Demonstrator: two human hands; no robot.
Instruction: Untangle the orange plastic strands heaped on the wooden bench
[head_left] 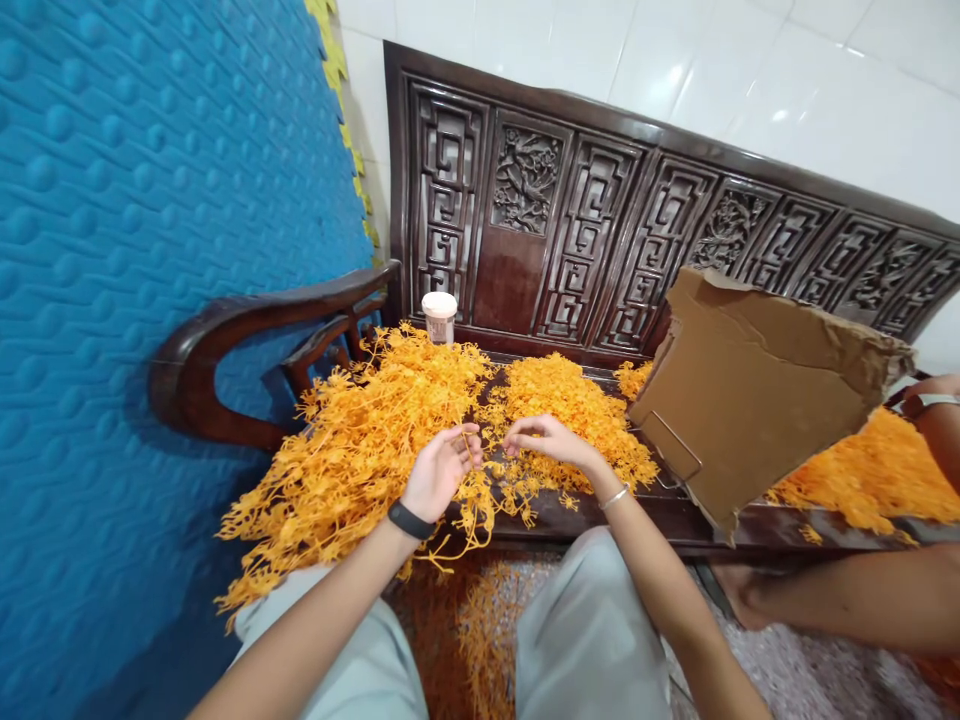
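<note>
On bench [600, 505]: left hand [439, 470] fingers pinch an orange plastic sprig [469, 440]; right hand [547, 440] fingers curled closed on orange pile [375, 440].

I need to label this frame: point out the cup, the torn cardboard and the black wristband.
cup [439, 317], head view, on its side wall below the lid.
torn cardboard [757, 395], head view, on its flat brown face.
black wristband [410, 520], head view, on the band at the left wrist.

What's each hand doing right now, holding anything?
Left hand: closed, pinching a thin orange plastic sprig.
Right hand: fingers curled down onto the orange sprig pile; a grip cannot be told.
</note>
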